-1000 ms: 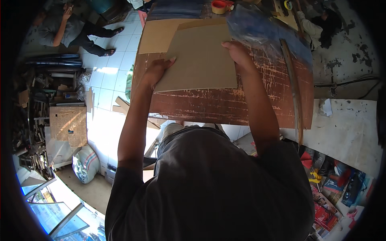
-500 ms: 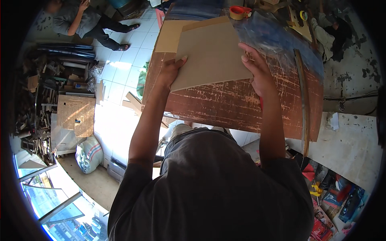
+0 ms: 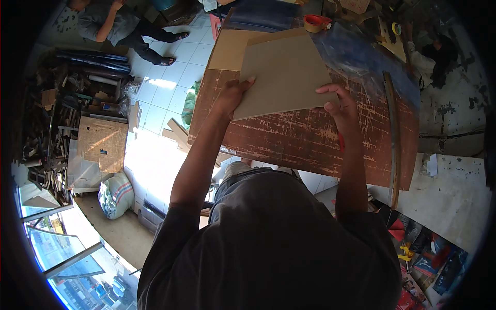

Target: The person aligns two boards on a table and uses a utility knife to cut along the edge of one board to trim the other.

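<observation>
A flat grey-brown board (image 3: pixel 284 72), like stiff cardboard, is tilted over the worn red-brown worktable (image 3: pixel 289 134). Along its far edge runs a tan strip. My left hand (image 3: pixel 235 97) grips its left edge, thumb on top and fingers out of sight underneath. At the near right corner my right hand (image 3: pixel 341 106) has its fingers bent around the board's edge, index finger above. Behind the board's left side lies a tan sheet (image 3: pixel 227 49), partly covered by it. Something red (image 3: pixel 341 142) shows beside my right wrist, mostly hidden.
A tape roll (image 3: pixel 316 22) sits at the table's far side near clear plastic sheeting (image 3: pixel 356 57). A long narrow strip (image 3: pixel 392 139) lies along the right. Scrap wood (image 3: pixel 51 139) and a white sack (image 3: pixel 115 195) are on the left. Another person (image 3: pixel 116 28) is at upper left.
My right hand has slid down the board's right edge to its near corner, and its fingers have bent. My left hand keeps its grip. The whole view has shifted slightly.
</observation>
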The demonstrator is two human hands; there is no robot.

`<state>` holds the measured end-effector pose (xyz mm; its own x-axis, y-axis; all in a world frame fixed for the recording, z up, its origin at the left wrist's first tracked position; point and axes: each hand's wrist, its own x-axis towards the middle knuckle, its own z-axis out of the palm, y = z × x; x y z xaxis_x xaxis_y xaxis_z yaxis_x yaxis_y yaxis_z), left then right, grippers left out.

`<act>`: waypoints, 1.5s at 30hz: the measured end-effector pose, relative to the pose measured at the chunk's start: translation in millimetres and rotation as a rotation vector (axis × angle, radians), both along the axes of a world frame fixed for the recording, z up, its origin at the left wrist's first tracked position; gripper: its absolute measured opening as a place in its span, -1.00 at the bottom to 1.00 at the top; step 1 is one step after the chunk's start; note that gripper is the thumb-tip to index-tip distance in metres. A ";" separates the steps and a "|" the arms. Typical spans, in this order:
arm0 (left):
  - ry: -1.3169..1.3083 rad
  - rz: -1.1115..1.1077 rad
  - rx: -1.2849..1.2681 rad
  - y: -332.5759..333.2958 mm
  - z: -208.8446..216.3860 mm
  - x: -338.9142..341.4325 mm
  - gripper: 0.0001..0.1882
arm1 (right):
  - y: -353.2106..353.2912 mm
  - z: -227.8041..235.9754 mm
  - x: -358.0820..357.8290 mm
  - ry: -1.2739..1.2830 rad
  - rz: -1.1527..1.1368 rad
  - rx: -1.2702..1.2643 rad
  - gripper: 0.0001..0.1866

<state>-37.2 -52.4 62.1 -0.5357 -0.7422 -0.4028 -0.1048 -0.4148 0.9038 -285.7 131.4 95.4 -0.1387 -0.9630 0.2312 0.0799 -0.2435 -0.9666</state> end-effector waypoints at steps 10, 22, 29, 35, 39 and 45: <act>0.029 -0.055 0.043 5.8 -13.1 9.3 -0.48 | -0.1 9.4 8.9 0.146 -0.005 -0.063 -0.69; 0.273 -0.032 -0.096 15.4 -9.6 23.4 -0.57 | 6.2 18.9 40.3 -0.073 -0.112 0.058 -0.35; 0.269 -0.111 -0.233 16.5 -2.7 31.9 -0.57 | -12.2 14.9 10.4 -0.343 -0.238 0.332 -0.45; 0.092 -0.298 -0.300 9.8 24.7 29.0 -0.56 | -17.1 11.6 -3.3 -0.137 -0.264 0.303 -0.49; 0.106 -0.342 -0.266 -10.7 29.2 34.7 -0.55 | -14.0 9.2 0.2 -0.322 -0.341 0.271 -0.44; 0.542 -0.070 0.032 7.9 54.7 30.5 -0.54 | -6.5 -23.2 -22.2 -0.585 -0.468 0.116 -0.40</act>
<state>-6.6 -44.5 116.8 -0.7205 -0.6892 -0.0773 0.3443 -0.4521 0.8228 -307.9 124.9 72.2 -0.6080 -0.7869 -0.1050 0.5007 -0.2775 -0.8199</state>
